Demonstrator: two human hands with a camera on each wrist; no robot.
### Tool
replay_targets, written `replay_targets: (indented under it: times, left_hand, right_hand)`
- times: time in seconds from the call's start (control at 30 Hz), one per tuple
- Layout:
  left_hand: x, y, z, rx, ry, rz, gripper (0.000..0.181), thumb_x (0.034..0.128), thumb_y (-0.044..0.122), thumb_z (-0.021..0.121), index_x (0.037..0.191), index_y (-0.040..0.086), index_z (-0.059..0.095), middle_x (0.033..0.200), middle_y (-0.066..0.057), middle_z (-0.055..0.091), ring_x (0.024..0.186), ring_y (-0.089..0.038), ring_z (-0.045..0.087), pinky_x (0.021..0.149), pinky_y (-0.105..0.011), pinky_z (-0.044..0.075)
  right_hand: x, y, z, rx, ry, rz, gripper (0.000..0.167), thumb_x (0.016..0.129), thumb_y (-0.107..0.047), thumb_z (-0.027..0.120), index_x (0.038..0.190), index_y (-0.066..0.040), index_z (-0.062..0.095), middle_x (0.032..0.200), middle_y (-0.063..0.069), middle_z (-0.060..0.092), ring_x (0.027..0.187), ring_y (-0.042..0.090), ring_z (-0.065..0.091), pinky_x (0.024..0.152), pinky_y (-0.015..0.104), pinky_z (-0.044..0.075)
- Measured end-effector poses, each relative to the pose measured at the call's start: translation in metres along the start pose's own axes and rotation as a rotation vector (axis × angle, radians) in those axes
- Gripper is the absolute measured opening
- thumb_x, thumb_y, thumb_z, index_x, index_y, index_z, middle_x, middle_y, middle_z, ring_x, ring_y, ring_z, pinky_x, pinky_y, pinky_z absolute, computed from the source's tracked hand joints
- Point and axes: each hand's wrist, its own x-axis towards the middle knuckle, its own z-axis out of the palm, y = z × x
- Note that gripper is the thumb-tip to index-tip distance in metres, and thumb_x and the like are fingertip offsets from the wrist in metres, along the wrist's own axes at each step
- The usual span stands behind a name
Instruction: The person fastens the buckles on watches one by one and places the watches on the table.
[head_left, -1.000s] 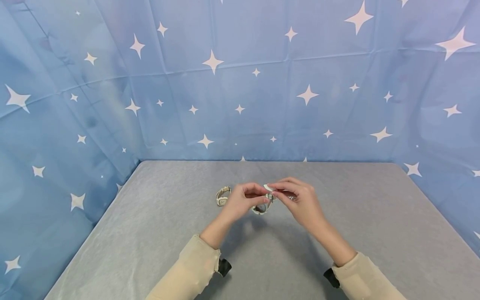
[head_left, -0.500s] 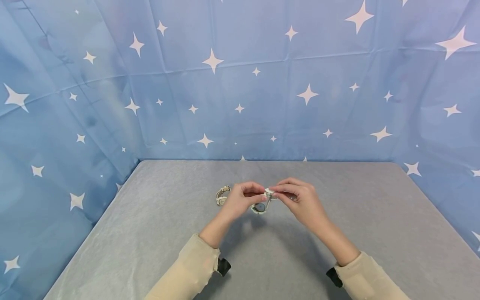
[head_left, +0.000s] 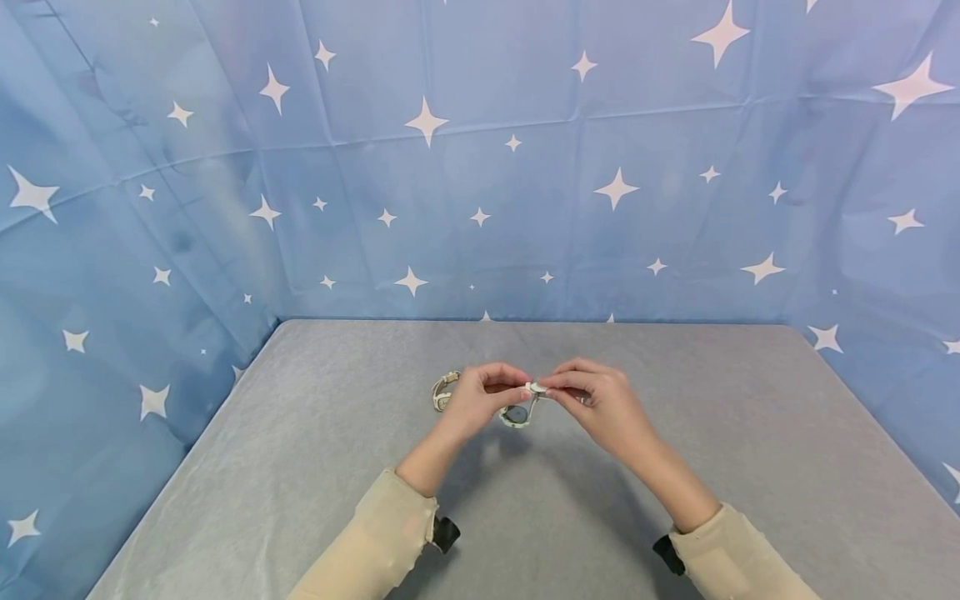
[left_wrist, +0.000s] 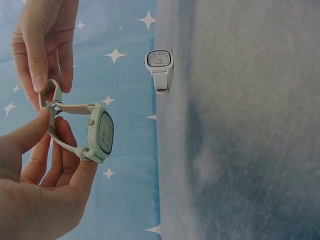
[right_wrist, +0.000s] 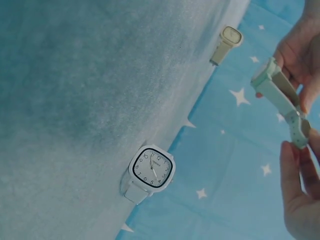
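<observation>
A pale green wristwatch is held up between both hands, its strap looped and its square case hanging below the fingers. My left hand pinches the strap by the buckle, thumb on one side and fingers on the other. From the opposite side, my right hand pinches the strap's free end between thumb and fingertips. In the left wrist view the strap passes at the metal buckle; whether the pin sits in a hole is too small to tell. Fingers partly cover the strap.
A beige watch stands on the grey cloth-covered table, left of my left hand. A white watch rests to the right, mostly behind my right hand in the head view. Blue star-patterned curtains surround the table.
The strap's free end, raised between the fingertips before, has come down and lies flatter at the buckle. The hanging case has shifted slightly left. Both hands keep their hold.
</observation>
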Motion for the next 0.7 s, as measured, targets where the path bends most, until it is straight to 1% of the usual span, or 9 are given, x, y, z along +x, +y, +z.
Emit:
replay_targets:
  times: [0.2, 0.37, 0.43, 0.5, 0.63, 0.7]
  left_hand:
    - [-0.0009, 0.0003, 0.0008, 0.014, 0.004, 0.005, 0.019, 0.0916, 0.008, 0.071, 0.108, -0.003, 0.072, 0.107, -0.021, 0.072, 0.086, -0.006, 0.068, 0.081, -0.034, 0.059]
    - [-0.0017, 0.0008, 0.0018, 0.044, 0.002, 0.003, 0.019, 0.0906, 0.01, 0.073, 0.107, 0.001, 0.073, 0.106, -0.019, 0.074, 0.087, -0.008, 0.069, 0.079, -0.028, 0.058]
    - [-0.0016, 0.0009, 0.0024, 0.054, 0.001, 0.006, 0.018, 0.0903, 0.009, 0.073, 0.107, 0.001, 0.074, 0.106, -0.018, 0.074, 0.086, -0.008, 0.069, 0.078, -0.028, 0.058]
    - [-0.0015, 0.0016, 0.0032, 0.059, 0.002, 0.006, 0.018, 0.0898, 0.008, 0.073, 0.106, 0.001, 0.074, 0.105, -0.018, 0.074, 0.084, -0.007, 0.069, 0.08, -0.033, 0.059]
    - [-0.0016, 0.0031, 0.0046, 0.061, 0.002, 0.008, 0.017, 0.0886, 0.005, 0.073, 0.105, 0.0, 0.074, 0.103, -0.02, 0.074, 0.081, -0.005, 0.067, 0.084, -0.047, 0.059]
    - [-0.0022, 0.0035, 0.0051, 0.065, 0.003, 0.006, 0.017, 0.0883, 0.005, 0.074, 0.104, 0.0, 0.074, 0.102, -0.019, 0.074, 0.079, -0.005, 0.067, 0.083, -0.048, 0.059]
  right_hand:
    - [-0.0004, 0.0006, 0.0002, -0.012, -0.024, -0.004, 0.019, 0.085, -0.001, 0.076, 0.1, -0.014, 0.08, 0.092, -0.002, 0.071, 0.075, 0.007, 0.065, 0.064, 0.02, 0.055]
    - [-0.0009, 0.0007, 0.0002, -0.01, -0.032, -0.006, 0.019, 0.085, -0.001, 0.076, 0.099, -0.013, 0.08, 0.089, -0.003, 0.071, 0.073, 0.006, 0.064, 0.063, 0.02, 0.055]
    - [-0.001, 0.0004, 0.0005, 0.002, -0.029, -0.001, 0.018, 0.084, -0.001, 0.077, 0.098, -0.012, 0.079, 0.088, -0.002, 0.072, 0.074, 0.007, 0.066, 0.064, 0.02, 0.056]
    - [-0.0011, -0.0002, 0.0008, 0.014, -0.025, 0.008, 0.016, 0.083, -0.001, 0.077, 0.096, -0.011, 0.079, 0.088, -0.001, 0.073, 0.075, 0.009, 0.068, 0.066, 0.02, 0.058]
    - [-0.0013, -0.0012, 0.0015, 0.02, -0.015, 0.023, 0.015, 0.083, -0.002, 0.078, 0.097, -0.008, 0.076, 0.089, 0.003, 0.076, 0.078, 0.015, 0.073, 0.069, 0.022, 0.06]
    - [-0.0016, -0.002, 0.0016, -0.007, -0.018, 0.017, 0.019, 0.083, -0.004, 0.078, 0.101, -0.006, 0.073, 0.089, 0.005, 0.077, 0.077, 0.016, 0.074, 0.069, 0.023, 0.06]
